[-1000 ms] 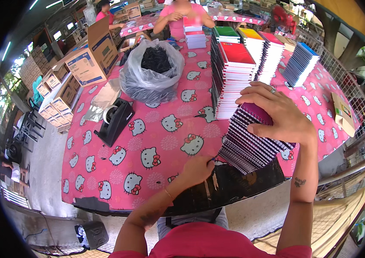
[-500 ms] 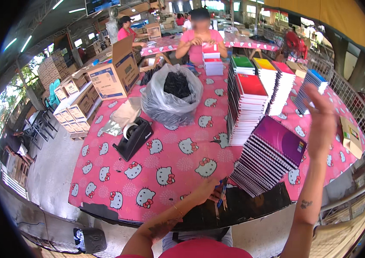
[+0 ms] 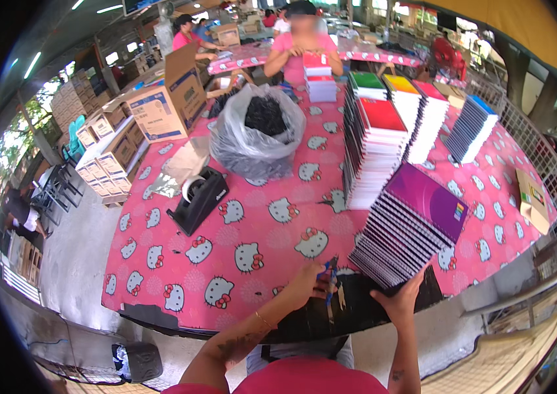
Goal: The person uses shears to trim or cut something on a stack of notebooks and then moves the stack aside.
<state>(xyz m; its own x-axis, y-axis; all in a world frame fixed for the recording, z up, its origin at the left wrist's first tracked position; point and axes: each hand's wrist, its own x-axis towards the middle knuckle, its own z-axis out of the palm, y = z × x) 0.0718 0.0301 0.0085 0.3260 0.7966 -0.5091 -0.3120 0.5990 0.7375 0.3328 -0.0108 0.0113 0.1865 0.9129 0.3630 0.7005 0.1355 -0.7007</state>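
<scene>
A stack of purple spiral notebooks (image 3: 410,220) leans at an angle near the table's front edge, its wire bindings facing me. My right hand (image 3: 400,297) is against the lower end of this stack, thumb spread away from the fingers. Part of its fingers is hidden at the stack's edge. Left of the stack, my left hand (image 3: 308,285) is closed around a small blue-handled tool (image 3: 330,289) that looks like pliers. The tool's dark tip points up and away from me, just above the tabletop.
Tall notebook stacks with red (image 3: 383,115), green, yellow and pink covers stand behind the purple one. A blue-topped stack (image 3: 472,128) is farther right. Left are a tape dispenser (image 3: 198,200), a plastic bag of black coils (image 3: 255,138) and a carton (image 3: 163,108). A person sits opposite.
My right hand has come down from its raised place at the right to the lower end of the purple stack. My left hand has shifted slightly left, still holding the blue-handled tool.
</scene>
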